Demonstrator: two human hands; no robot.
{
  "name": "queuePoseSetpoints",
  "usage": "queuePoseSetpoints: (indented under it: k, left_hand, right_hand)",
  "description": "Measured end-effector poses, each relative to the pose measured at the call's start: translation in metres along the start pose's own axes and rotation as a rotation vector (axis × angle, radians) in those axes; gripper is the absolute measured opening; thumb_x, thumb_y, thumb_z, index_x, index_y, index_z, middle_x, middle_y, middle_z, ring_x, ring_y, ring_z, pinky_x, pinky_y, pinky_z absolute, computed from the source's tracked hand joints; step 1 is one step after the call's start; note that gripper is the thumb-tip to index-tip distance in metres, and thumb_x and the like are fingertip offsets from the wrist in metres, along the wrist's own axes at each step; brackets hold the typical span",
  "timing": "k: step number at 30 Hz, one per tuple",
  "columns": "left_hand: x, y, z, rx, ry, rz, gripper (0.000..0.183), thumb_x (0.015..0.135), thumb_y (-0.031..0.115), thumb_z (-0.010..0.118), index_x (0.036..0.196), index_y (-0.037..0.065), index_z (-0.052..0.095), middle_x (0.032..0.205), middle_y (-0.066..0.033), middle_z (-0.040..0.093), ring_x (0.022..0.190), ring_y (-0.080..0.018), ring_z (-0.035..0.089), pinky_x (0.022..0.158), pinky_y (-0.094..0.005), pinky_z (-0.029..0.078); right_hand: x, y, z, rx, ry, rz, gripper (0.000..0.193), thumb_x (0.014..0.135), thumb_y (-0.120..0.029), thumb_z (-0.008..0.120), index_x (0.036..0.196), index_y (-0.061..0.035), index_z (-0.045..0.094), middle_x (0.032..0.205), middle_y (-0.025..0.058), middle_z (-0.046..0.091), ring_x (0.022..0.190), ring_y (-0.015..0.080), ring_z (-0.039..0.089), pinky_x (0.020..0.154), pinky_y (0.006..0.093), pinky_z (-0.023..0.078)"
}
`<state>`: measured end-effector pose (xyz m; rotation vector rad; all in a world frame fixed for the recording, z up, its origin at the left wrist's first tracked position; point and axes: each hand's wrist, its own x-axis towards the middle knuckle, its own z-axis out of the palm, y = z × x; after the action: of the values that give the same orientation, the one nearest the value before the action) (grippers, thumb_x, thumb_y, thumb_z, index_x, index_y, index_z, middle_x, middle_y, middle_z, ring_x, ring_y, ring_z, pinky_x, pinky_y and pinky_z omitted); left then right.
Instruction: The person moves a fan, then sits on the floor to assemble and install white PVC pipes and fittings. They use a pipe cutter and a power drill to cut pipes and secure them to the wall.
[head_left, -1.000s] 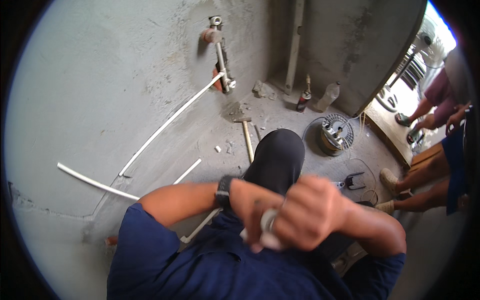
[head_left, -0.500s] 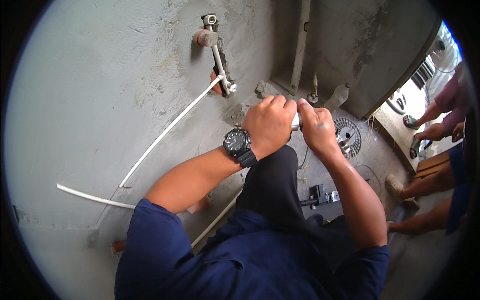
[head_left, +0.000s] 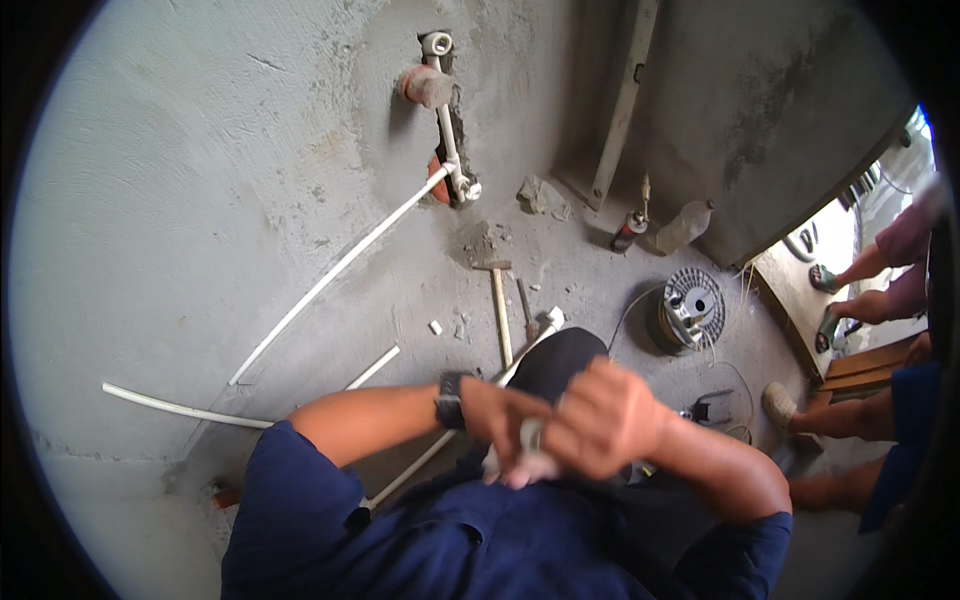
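Observation:
Close to my chest, both hands come together around a small white cylindrical piece [head_left: 530, 433], partly covered by fingers and smeared by motion. My left hand [head_left: 505, 425], a black watch at its wrist, is closed around it from the left. My right hand [head_left: 605, 420] is curled closed against its other side, knuckles up. Beneath and beyond them, a long white pipe [head_left: 440, 445] with a fitting on its far end slants past my knee. A hammer [head_left: 502, 315] and a thin metal rod [head_left: 526, 305] lie on the floor beside that pipe.
White pipes [head_left: 345, 268] run along the grey wall from a chiselled recess. A torch on a canister [head_left: 630, 230], a plastic bottle [head_left: 685, 228] and a round slotted reel [head_left: 695, 305] stand at the far right. Other people's legs [head_left: 855, 400] are at the right edge.
Both hands have come down and back toward my chest with the white piece. The hammer, the metal rod and the pipe's far end now show where my arms hid them.

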<state>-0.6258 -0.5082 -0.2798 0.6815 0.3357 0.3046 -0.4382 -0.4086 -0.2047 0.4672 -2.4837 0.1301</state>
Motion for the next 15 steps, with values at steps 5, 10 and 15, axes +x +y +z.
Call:
queuePoseSetpoints:
  k: [5,10,15]
  left_hand:
    - [-0.011,0.009,-0.021,1.455,1.384,0.455,0.026,0.076,0.018,0.08,0.087,0.005,0.062,0.082,-0.0106,0.067,0.078,-0.0337,0.067,0.067,-0.0422,0.055]
    - [-0.02,0.012,-0.018,1.936,1.596,0.445,0.026,0.07,0.007,0.073,0.095,0.008,0.067,0.085,-0.0072,0.06,0.083,-0.0293,0.063,0.069,-0.042,0.054]
    - [-0.032,0.014,-0.02,1.995,1.607,0.548,0.026,0.067,0.006,0.074,0.093,0.008,0.068,0.081,-0.0072,0.058,0.08,-0.0295,0.061,0.067,-0.0424,0.054]
  right_hand:
    - [-0.02,0.016,0.046,0.848,0.01,1.353,0.053,0.1,-0.054,0.06,0.092,-0.0022,0.065,0.059,0.0072,0.056,0.051,0.0236,0.056,0.051,0.036,0.042]
    - [-0.008,0.02,0.072,1.437,0.196,1.779,0.054,0.106,-0.05,0.055,0.092,0.0012,0.065,0.06,0.0025,0.052,0.05,0.0123,0.047,0.047,0.0289,0.036]
    - [0.005,0.014,0.088,1.568,0.357,1.654,0.041,0.103,-0.038,0.065,0.088,0.0004,0.063,0.063,0.0014,0.05,0.051,0.0099,0.041,0.046,0.0279,0.032]
